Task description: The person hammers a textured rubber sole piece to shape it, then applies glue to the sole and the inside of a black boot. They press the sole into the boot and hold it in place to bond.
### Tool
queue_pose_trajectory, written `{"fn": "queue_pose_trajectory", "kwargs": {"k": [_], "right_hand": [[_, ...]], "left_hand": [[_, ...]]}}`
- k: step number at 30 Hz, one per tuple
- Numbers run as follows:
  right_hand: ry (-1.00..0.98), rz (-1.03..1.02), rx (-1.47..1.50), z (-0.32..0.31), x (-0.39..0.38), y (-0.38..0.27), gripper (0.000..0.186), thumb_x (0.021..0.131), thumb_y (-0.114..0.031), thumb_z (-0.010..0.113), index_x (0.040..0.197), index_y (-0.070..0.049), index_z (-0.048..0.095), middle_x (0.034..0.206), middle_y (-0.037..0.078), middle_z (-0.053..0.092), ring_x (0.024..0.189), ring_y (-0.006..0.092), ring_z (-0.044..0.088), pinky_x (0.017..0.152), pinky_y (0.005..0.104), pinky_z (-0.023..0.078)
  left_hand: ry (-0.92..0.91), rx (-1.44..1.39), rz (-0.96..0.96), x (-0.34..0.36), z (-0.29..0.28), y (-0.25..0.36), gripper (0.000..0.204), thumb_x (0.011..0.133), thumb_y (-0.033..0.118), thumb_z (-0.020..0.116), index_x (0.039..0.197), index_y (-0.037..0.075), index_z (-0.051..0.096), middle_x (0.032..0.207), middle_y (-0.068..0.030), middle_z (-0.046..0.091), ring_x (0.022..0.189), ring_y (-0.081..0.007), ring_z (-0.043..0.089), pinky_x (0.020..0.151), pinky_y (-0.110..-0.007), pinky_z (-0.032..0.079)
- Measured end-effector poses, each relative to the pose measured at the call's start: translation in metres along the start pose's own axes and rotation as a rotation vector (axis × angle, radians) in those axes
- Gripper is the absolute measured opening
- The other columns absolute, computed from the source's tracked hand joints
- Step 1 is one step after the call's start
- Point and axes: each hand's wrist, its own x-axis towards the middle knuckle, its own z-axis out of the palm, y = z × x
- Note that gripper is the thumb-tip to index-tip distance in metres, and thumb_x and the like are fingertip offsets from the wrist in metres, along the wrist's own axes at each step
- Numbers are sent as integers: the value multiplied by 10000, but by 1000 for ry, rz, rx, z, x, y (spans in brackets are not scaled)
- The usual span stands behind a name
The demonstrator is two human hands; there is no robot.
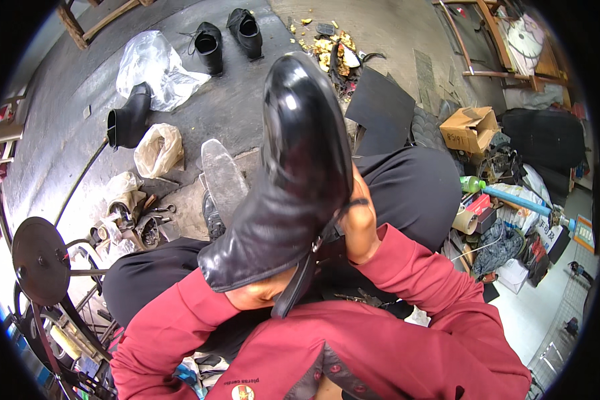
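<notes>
A shiny black leather ankle boot [300, 153] is held up in front of me, toe pointing away and shaft toward my lap. My right hand [361, 230] grips its right side, fingers partly behind the boot; a thin dark band or strip crosses a finger. At the shaft's opening, my left hand [263, 291] supports the boot, its fingers mostly hidden by the leather. An open zip edge or dark flap [296, 287] hangs from the shaft between my hands. Beyond the boot, a grey worn slab [223, 175] leans near my foot.
Two black shoes [209, 50] and a lying black boot [131, 115] are on the dark mat, beside a clear plastic bag [157, 70]. A wheeled machine [41, 261] stands left. Right are a cardboard box [470, 129], black sheet [380, 105] and clutter.
</notes>
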Motion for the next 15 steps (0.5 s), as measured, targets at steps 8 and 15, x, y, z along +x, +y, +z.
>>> {"fn": "queue_pose_trajectory", "kwargs": {"k": [8, 15], "right_hand": [[104, 396, 95, 3, 4, 4, 524, 1131, -512, 431, 1317, -51, 595, 1261, 78, 635, 1221, 175, 570, 1066, 332, 418], [171, 566, 208, -1, -1, 4, 445, 1110, -513, 510, 1234, -99, 614, 1137, 6, 623, 1024, 97, 564, 955, 286, 455]], "left_hand": [[-35, 807, 41, 0, -1, -24, 594, 791, 134, 817, 1354, 72, 638, 1286, -143, 654, 1223, -318, 611, 1053, -426, 495], [-530, 607, 195, -8, -19, -58, 328, 987, 164, 657, 1300, 74, 689, 1368, -171, 655, 1326, -317, 612, 1123, -416, 481]]}}
